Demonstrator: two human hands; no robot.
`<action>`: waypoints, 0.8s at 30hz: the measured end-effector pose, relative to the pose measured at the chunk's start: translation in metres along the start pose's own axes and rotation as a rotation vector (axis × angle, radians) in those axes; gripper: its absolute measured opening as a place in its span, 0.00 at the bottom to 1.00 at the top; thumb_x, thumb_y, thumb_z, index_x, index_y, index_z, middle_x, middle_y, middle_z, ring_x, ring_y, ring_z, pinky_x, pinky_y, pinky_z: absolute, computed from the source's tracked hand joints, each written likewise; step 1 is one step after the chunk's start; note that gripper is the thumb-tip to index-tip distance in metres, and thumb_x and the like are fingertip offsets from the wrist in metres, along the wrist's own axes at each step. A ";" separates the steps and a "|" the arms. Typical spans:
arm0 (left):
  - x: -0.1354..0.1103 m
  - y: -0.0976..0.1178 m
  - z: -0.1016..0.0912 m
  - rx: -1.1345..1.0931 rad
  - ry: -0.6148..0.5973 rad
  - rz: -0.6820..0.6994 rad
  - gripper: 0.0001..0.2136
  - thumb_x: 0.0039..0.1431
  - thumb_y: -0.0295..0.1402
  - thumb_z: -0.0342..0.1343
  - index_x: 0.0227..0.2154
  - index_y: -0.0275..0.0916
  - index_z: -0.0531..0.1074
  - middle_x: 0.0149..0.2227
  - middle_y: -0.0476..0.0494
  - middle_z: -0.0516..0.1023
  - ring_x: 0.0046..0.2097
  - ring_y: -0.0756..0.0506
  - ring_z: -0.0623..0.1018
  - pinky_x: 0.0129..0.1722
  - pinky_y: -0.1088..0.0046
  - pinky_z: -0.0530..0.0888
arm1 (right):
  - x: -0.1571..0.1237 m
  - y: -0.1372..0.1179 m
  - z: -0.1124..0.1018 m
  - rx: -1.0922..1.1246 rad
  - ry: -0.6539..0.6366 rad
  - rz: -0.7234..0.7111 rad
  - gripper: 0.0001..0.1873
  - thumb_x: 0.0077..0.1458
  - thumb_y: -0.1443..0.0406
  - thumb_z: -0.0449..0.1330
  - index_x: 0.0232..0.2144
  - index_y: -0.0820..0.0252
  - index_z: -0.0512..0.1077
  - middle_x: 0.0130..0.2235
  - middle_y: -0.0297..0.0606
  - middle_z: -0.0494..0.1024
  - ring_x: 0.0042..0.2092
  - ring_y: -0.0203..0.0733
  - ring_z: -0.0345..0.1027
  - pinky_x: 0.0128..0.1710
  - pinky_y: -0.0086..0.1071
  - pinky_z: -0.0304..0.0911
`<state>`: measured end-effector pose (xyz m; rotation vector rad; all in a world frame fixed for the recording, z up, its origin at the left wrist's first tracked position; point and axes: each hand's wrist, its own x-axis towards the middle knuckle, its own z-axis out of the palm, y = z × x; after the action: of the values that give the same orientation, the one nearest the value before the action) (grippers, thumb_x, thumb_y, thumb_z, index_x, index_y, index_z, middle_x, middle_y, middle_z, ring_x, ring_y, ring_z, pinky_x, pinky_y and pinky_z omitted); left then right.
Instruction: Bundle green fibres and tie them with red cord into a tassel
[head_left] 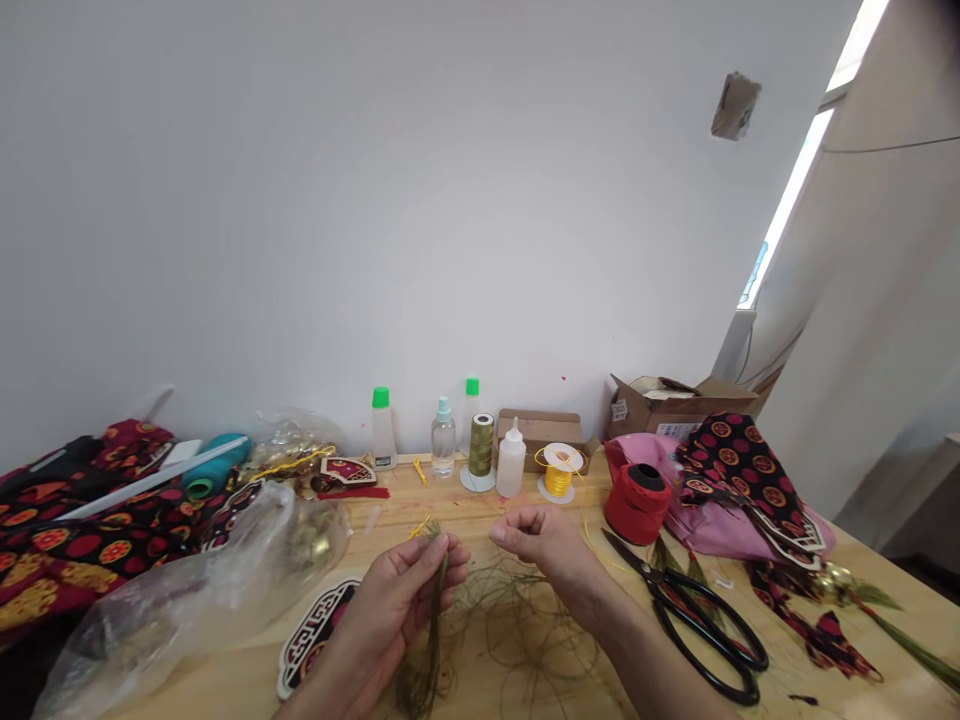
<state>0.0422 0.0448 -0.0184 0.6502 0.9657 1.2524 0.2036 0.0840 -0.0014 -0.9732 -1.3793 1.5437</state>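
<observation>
Now our left hand (394, 600) pinches a bundle of olive-green fibres (433, 650) low over the wooden table (480, 510), and the bundle's long axis runs from the fingertips down toward us. Our right hand (544, 540) curls half-closed just to its right. Whether it grips a strand, we cannot tell.

Pale matt wood on the table (487, 505), crinkled glossy clear plastic on the bag (187, 590) at lower left. Glossy black metal on the scissors (660, 582) at lower right, dull wiry olive fibres (435, 625) at bottom centre.
</observation>
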 end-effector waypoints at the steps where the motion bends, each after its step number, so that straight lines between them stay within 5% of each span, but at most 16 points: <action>1: 0.000 0.000 0.000 0.023 -0.009 -0.009 0.02 0.44 0.26 0.58 0.23 0.33 0.73 0.23 0.45 0.77 0.24 0.53 0.75 0.22 0.84 0.70 | 0.000 0.000 0.002 0.030 0.013 -0.001 0.12 0.34 0.60 0.65 0.16 0.65 0.69 0.15 0.24 0.60 0.19 0.26 0.46 0.21 0.24 0.43; 8: 0.005 -0.015 0.005 -0.038 -0.078 0.041 0.06 0.44 0.30 0.59 0.26 0.32 0.75 0.24 0.42 0.78 0.29 0.48 0.76 0.29 0.79 0.70 | 0.000 0.010 0.028 0.158 -0.030 -0.072 0.13 0.34 0.59 0.64 0.16 0.66 0.71 0.16 0.30 0.69 0.20 0.31 0.60 0.24 0.27 0.57; 14: 0.004 -0.025 0.009 -0.215 -0.179 0.050 0.06 0.46 0.32 0.57 0.27 0.35 0.75 0.27 0.43 0.77 0.32 0.48 0.75 0.31 0.77 0.69 | 0.002 0.020 0.037 0.119 0.118 -0.135 0.13 0.35 0.59 0.63 0.18 0.66 0.70 0.13 0.29 0.67 0.15 0.31 0.60 0.16 0.25 0.56; 24: 0.000 -0.018 0.009 -0.116 -0.137 0.029 0.07 0.44 0.32 0.59 0.22 0.33 0.76 0.18 0.47 0.73 0.26 0.52 0.72 0.26 0.80 0.67 | -0.001 0.015 0.036 0.161 0.101 -0.122 0.10 0.37 0.62 0.62 0.15 0.64 0.70 0.15 0.29 0.68 0.19 0.31 0.60 0.21 0.25 0.57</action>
<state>0.0587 0.0413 -0.0290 0.6528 0.7671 1.2628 0.1690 0.0695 -0.0130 -0.8411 -1.2019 1.4693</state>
